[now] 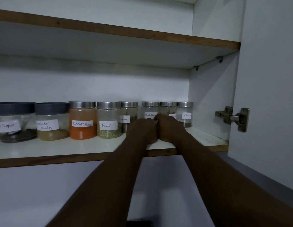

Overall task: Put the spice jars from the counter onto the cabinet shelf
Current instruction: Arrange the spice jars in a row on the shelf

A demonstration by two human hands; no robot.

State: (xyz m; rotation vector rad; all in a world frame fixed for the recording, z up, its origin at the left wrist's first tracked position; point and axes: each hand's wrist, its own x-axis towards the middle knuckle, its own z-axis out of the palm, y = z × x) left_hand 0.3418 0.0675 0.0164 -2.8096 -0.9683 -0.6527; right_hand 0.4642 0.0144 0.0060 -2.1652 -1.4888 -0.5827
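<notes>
Left hand (142, 131) and right hand (169, 128) touching, near right end of white cabinet shelf (77, 149), in front of clear silver-lidded Black Pepper jar (150, 110), fingers hidden, cannot tell grip

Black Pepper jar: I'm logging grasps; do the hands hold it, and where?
Cannot tell: left hand and right hand meet low before the Black Pepper jar, hiding any grip.

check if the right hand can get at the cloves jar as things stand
Probably yes. The right hand is at the shelf just left of the Cloves jar, which stands at the row's end with nothing in front.
</notes>
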